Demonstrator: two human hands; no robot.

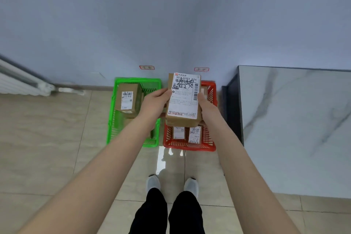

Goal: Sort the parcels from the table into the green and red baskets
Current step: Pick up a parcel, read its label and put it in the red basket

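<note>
- Both bare forearms reached straight forward from the body, converging on one thing held between the hands.
- The left hand [154, 105] gripped the left long edge of a brown cardboard parcel [183, 99] with a white shipping label, thumb lying on the label side.
- The right hand [206, 106] clasped the opposite long edge, thumb up along the label's barcode strip.
- The fingers of both hands curled behind the parcel and were mostly hidden by it.
- The parcel's long axis ran away from the person, label face towards the camera and printed text upright to the viewer.
- Beyond and below the hands stood a red plastic basket [190, 147] on the tiled floor; the held parcel covered its middle.
- Two small labelled boxes [179, 132] showed in the basket's near end, under the wrists.
- Left of the left hand stood a green plastic basket [112, 119] holding a tall brown box [126, 99]; the left forearm cut off its near right corner.
- Right of the right arm was a marble-patterned table [294, 119].
- Two small red-edged wall tags [146, 67] above the baskets were too blurred to read.
</note>
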